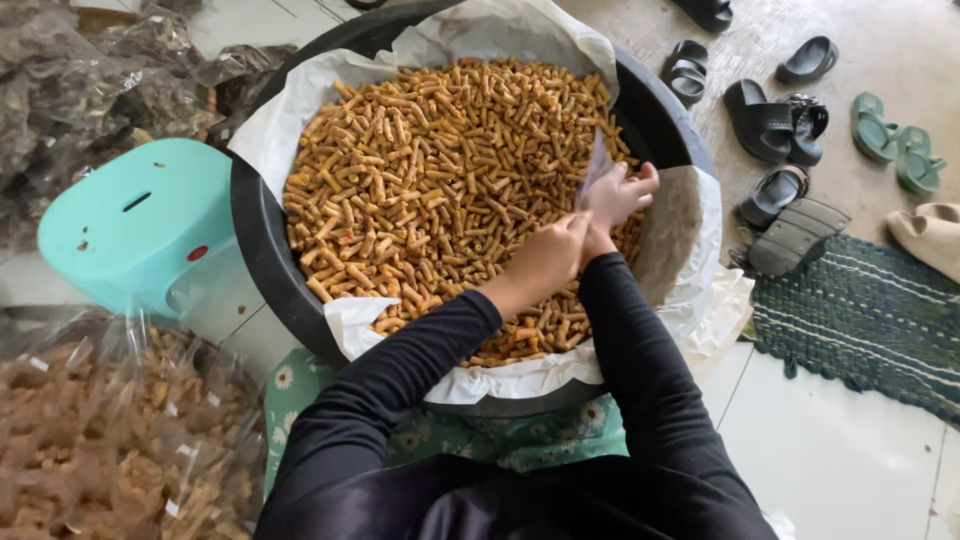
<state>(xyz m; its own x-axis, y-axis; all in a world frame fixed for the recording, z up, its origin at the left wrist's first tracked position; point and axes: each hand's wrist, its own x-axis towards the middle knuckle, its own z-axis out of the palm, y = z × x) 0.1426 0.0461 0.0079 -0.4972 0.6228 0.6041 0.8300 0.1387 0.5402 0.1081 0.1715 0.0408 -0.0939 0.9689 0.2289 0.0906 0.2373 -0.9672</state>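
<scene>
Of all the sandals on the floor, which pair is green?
The pair of green sandals at the far right, just above the woven mat. The other sandals beside the black tub are black.

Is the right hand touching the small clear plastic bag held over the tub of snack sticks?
Touching. The head view shows the right hand pinching the clear bag by its edge, above the snack sticks.

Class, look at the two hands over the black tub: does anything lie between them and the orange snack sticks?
Nothing visible. The left hand rests directly on the snack sticks; the right hand holds a small clear bag just above them, inside the paper-lined tub.
</scene>
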